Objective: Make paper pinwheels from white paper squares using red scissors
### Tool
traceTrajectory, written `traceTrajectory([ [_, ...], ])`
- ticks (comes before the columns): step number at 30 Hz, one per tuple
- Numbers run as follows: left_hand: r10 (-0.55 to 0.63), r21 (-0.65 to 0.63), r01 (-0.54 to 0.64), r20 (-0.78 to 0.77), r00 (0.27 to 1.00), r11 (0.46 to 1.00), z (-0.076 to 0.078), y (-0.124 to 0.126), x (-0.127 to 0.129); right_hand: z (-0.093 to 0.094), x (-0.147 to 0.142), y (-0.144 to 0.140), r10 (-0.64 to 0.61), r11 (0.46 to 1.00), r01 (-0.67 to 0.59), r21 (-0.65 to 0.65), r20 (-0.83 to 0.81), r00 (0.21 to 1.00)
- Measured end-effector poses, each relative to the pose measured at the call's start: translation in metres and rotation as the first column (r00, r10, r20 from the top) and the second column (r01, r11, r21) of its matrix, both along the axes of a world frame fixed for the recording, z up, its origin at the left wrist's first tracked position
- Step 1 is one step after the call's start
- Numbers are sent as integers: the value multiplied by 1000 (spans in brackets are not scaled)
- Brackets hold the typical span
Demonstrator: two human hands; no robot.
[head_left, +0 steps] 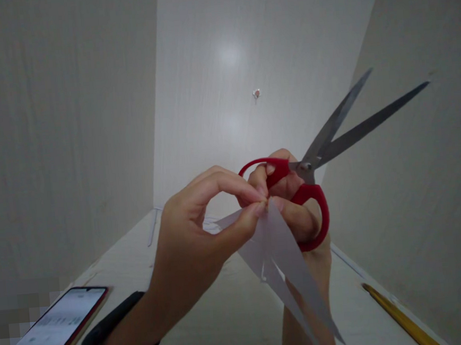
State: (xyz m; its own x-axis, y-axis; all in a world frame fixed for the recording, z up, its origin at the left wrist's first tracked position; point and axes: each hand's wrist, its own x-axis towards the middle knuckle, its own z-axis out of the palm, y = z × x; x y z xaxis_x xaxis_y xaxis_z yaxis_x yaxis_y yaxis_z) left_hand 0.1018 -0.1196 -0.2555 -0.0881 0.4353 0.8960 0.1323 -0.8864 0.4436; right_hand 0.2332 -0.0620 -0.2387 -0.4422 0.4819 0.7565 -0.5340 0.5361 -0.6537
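My left hand [195,233] pinches the top of a folded piece of white paper [285,258] between thumb and fingers, holding it up in front of me. My right hand [292,199] sits just behind the paper with fingers through the red handles of a pair of scissors [313,163]. The long steel blades are spread apart and point up and to the right, away from the paper. My right fingertips also touch the paper's upper edge. A dark sleeve covers my left wrist.
A phone [55,327] with a lit screen and red case lies at the lower left on the pale tabletop [233,310]. A yellow pencil [401,316] lies at the lower right. White walls enclose the desk on three sides.
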Motion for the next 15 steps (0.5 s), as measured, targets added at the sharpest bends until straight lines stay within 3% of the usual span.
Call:
traceTrajectory([
  [4,3,28,-3,5,1000,1000,-3,0,-1,1,1,-9,-56,998,56,-1,-14,998],
  [15,6,6,-7,116,993,1000,-2,-1,3,1,-1,-11,-42,999,43,25,-44,998],
])
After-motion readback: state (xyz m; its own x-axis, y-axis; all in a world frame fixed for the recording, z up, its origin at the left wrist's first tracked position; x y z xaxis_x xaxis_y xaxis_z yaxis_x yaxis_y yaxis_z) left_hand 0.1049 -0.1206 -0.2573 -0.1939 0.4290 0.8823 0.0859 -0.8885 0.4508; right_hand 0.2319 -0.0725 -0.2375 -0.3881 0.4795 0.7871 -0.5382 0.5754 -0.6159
